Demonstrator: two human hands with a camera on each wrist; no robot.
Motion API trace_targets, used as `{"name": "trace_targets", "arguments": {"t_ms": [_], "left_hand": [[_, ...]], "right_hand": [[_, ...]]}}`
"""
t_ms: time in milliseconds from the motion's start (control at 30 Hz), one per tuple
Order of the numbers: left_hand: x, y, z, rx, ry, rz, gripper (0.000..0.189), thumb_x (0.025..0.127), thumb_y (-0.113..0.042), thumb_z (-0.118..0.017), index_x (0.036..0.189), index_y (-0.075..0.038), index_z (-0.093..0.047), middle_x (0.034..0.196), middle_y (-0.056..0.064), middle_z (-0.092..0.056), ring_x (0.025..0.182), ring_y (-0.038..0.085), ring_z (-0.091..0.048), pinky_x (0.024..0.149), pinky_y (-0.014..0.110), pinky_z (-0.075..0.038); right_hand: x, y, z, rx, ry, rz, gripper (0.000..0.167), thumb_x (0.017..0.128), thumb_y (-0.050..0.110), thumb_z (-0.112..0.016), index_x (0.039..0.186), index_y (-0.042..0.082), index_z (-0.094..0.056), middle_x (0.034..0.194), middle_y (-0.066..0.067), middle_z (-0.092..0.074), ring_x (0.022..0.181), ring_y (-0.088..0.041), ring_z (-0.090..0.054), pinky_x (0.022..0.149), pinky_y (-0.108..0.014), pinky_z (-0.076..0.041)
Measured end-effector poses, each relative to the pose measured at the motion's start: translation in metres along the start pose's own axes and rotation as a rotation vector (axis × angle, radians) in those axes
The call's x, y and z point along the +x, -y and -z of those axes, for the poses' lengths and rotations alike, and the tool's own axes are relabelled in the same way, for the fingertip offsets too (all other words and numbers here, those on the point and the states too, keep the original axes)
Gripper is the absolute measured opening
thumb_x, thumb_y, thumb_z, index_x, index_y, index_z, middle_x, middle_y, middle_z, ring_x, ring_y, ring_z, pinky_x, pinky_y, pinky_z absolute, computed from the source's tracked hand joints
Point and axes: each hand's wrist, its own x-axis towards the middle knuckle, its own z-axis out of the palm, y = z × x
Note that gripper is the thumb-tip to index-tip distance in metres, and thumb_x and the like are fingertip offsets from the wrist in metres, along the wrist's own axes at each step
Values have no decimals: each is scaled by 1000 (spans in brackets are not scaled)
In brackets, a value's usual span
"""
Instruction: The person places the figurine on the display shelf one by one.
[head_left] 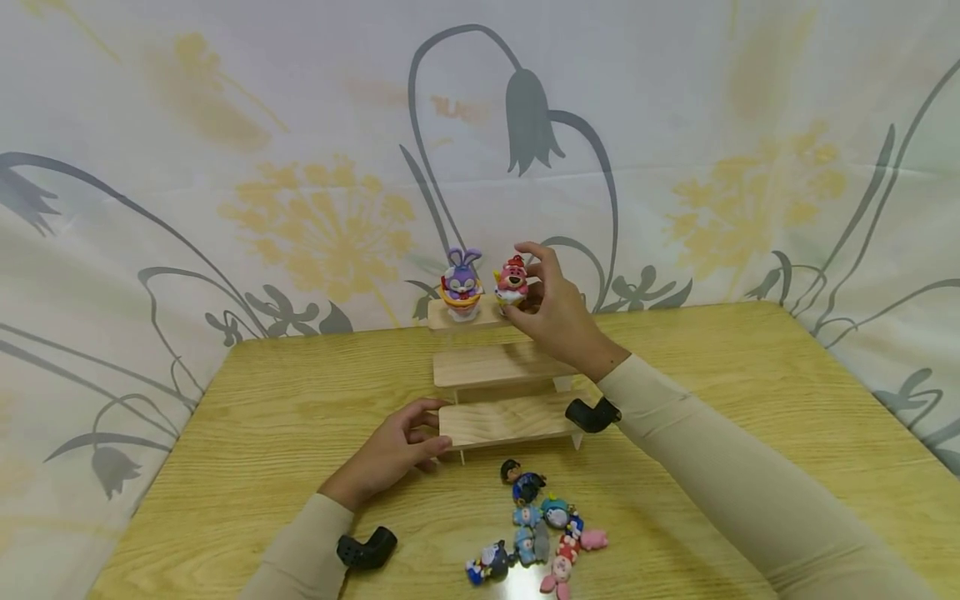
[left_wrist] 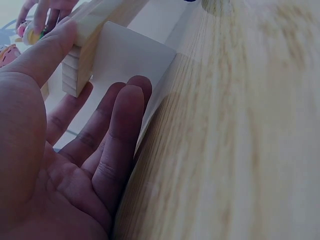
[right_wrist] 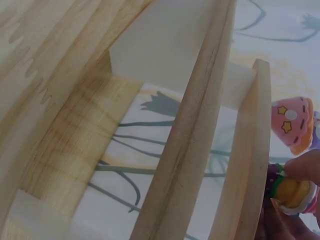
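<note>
My right hand pinches a pink bear figurine with a red top at the top step of a three-tier wooden display stand. In the right wrist view, thumb and fingers hold the figurine's yellow and purple lower part close to the board; whether it touches the wood I cannot tell. A purple rabbit figurine in a cup-shaped base stands to its left on that step. My left hand holds the left end of the lowest step, its thumb against the board and fingers around the end.
In front of the stand several small figurines lie on the wood-grain table, among them a dark-haired one, a pink-eared one and a small pink pig. A flower-patterned cloth hangs behind the table.
</note>
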Motion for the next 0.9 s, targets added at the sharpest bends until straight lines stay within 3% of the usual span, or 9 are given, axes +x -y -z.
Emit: {"name": "trace_targets", "arguments": {"t_ms": [367, 567, 900], "left_hand": [[-1, 0, 0, 2, 1, -1, 61, 99, -25, -66, 149, -5, -38, 135, 26, -47, 96, 22, -69, 77, 35, -60], [0, -1, 0, 4, 0, -5, 60, 99, -26, -66, 149, -8, -39, 133, 23, -53, 97, 22, -69, 76, 35, -60], [-1, 0, 0, 3, 2, -9, 60, 99, -25, -66, 149, -5, -39, 132, 24, -51, 95, 20, -69, 77, 35, -60]], "right_hand": [[2, -5, -2, -19, 20, 12, 84, 90, 2, -72, 156, 13, -22, 121, -15, -57, 90, -23, -67, 76, -33, -56], [3, -8, -4, -43, 24, 25, 85, 89, 2, -72, 156, 14, -21, 115, -14, -59, 87, -22, -63, 73, -31, -53], [4, -7, 0, -42, 72, -10, 89, 88, 6, -75, 157, 16, -19, 119, -15, -54, 100, -27, -66, 80, -37, -56]]}}
